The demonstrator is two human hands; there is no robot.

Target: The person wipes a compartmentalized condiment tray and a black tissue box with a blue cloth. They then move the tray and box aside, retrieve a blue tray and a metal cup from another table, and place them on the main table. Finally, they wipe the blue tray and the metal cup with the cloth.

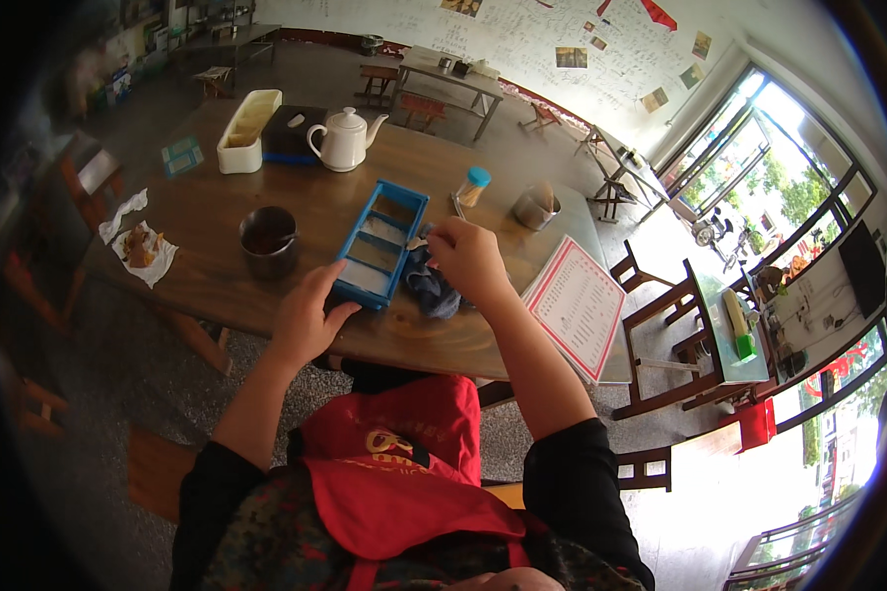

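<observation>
A blue plastic compartment box (390,297) lies on the wooden table, with white granular contents in two of its sections. My left hand (307,314) grips its near-left corner, thumb at the near end and fingers along the side. Just right of the box, my right hand (467,255) pinches a small pale object (417,243), too small to identify. Beneath that hand is a crumpled dark blue cloth (432,292), partly hidden by it. A dark metal cup (267,258) with a utensil inside stands left of the box.
Farther back are a white teapot (344,144), a cream divided container (240,159) and a blue-lidded toothpick jar (473,188). A metal pot (536,210) and printed menu sheets (576,310) lie to the right. Food scraps on paper (144,251) lie at left.
</observation>
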